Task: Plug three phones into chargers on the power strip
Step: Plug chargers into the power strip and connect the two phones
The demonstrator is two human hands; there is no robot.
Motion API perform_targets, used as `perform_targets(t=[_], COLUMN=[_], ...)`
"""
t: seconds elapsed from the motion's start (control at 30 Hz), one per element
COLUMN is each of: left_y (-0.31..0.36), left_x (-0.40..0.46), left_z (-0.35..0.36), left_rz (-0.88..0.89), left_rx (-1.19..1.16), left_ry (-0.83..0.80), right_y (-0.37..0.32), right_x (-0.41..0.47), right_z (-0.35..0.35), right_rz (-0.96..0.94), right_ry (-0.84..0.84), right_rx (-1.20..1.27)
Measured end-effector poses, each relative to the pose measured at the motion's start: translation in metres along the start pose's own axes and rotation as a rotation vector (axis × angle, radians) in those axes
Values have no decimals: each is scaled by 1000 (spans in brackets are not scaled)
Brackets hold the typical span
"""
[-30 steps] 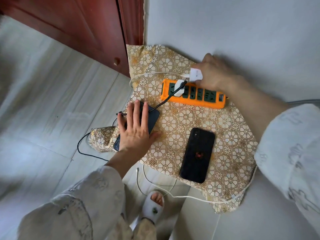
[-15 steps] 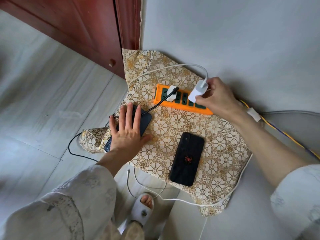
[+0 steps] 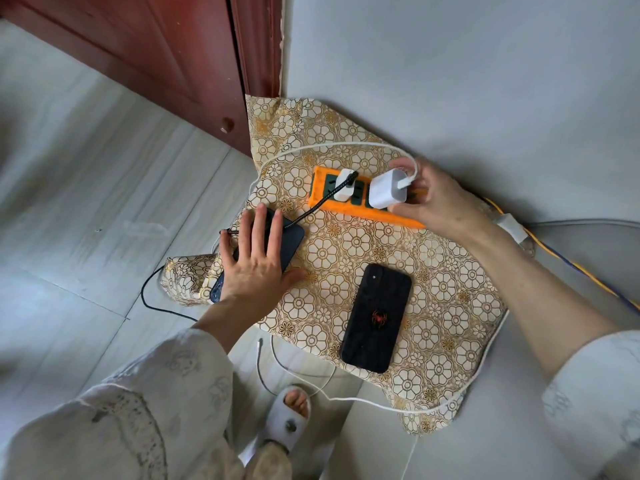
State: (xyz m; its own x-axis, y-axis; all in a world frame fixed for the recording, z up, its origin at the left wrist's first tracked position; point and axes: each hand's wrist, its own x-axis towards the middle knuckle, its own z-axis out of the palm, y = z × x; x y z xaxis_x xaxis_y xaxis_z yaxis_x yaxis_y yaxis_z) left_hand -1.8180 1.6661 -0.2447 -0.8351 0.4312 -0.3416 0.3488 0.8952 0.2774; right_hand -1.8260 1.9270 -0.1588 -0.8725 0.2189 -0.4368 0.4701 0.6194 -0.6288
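Observation:
An orange power strip (image 3: 341, 208) lies at the far side of a small table under a gold floral cloth (image 3: 446, 285). A small white charger (image 3: 344, 186) with a black braided cable sits in the strip's left sockets. My right hand (image 3: 438, 199) grips a larger white charger (image 3: 387, 189) with a white cable, held against the strip's middle sockets. My left hand (image 3: 256, 261) rests flat, fingers straight, on a dark blue phone (image 3: 290, 242) at the table's left edge. A black phone (image 3: 377, 317) with a red spider mark lies face down in the middle.
A grey wall rises behind the table, and a red-brown wooden door (image 3: 166, 57) stands at the upper left. The white cable (image 3: 381, 407) loops off the table's front edge down to the tiled floor. A yellow and blue cord (image 3: 588, 275) runs off to the right. My slippered foot (image 3: 287, 417) stands below.
My right hand brought the white charger from behind the strip down onto its middle sockets. My left hand stayed on the blue phone.

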Motion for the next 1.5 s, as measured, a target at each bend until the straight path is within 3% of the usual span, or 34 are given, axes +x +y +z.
perform_targets(t=[0.1, 0.27, 0.5, 0.6, 0.67, 0.77, 0.83, 0.93, 1.0, 1.17, 1.27, 1.37, 1.5], left_y=[0, 1, -2, -4, -5, 0, 8, 14, 9, 5, 22, 48, 74], left_x=[0, -1, -2, -3, 3, 40, 71, 89, 77, 38, 31, 24, 9], left_z=[0, -2, -2, -11, -25, -52, -71, -89, -95, -118, -150, -187, -233], left_rz=[4, 0, 13, 27, -33, 47, 145, 105, 80, 113, 70, 10, -73], left_rx=[-9, 3, -34, -245, -457, -397, -297, -195, -187, -229, -379, -742, -1098], left_ry=[-4, -12, -19, -3, 92, 202, 91, -48, -39, 32, 16, -115, -373], right_y=[-2, -9, -14, -16, -17, -16, -16, -16, -18, -37, -65, -105, -151], right_x=[2, 4, 5, 5, 5, 7, 8, 5, -6, -67, -101, -111, -115], right_z=[0, 1, 13, 13, 14, 13, 13, 20, 30, 68, 90, 98, 92], right_rz=[7, -143, -71, -111, -115, -85, -62, 5, 113, 282, 273, 208, 139], right_ry=[1, 26, 8, 45, 59, 60, 77, 106, 117, 418, 185, -73, -48], right_rx=[-135, -421, -331, -410, -452, -472, -465, -472, -354, 132, 408, 588, 698])
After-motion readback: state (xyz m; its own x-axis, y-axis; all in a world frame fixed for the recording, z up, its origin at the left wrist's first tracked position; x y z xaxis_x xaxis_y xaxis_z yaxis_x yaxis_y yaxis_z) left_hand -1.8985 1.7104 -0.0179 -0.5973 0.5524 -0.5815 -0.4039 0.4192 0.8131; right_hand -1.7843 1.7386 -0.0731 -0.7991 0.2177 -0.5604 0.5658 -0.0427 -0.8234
